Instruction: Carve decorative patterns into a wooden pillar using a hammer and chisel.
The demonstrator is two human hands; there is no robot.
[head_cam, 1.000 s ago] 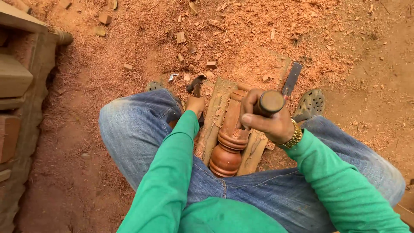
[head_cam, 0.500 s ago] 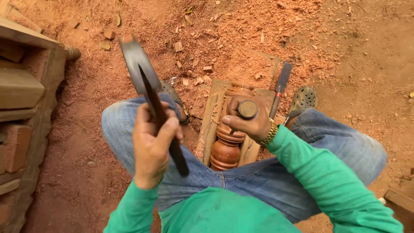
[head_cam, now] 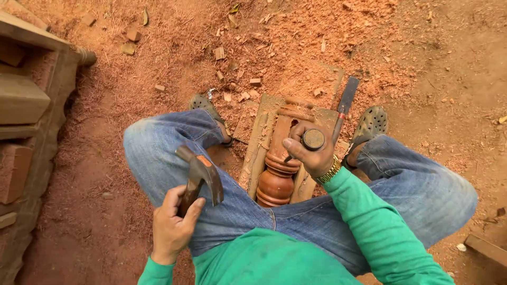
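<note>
I sit with a turned reddish wooden post (head_cam: 277, 177) lying between my knees on a wooden board (head_cam: 257, 140). My right hand (head_cam: 311, 153) grips a chisel with a round dark-capped handle (head_cam: 313, 139), its tip down on the post. My left hand (head_cam: 171, 224) holds a claw hammer (head_cam: 203, 171) by its handle, raised over my left thigh, head pointing toward the post.
A flat metal tool (head_cam: 346, 103) lies on the ground beyond the board, near my right shoe (head_cam: 369, 126). Wood chips and sawdust (head_cam: 274, 47) cover the red dirt. Stacked wooden pieces (head_cam: 26, 105) stand at the left edge.
The left hand went from down at the post to lifting the hammer high, and now holds it lower above the thigh. The right hand stays on the chisel.
</note>
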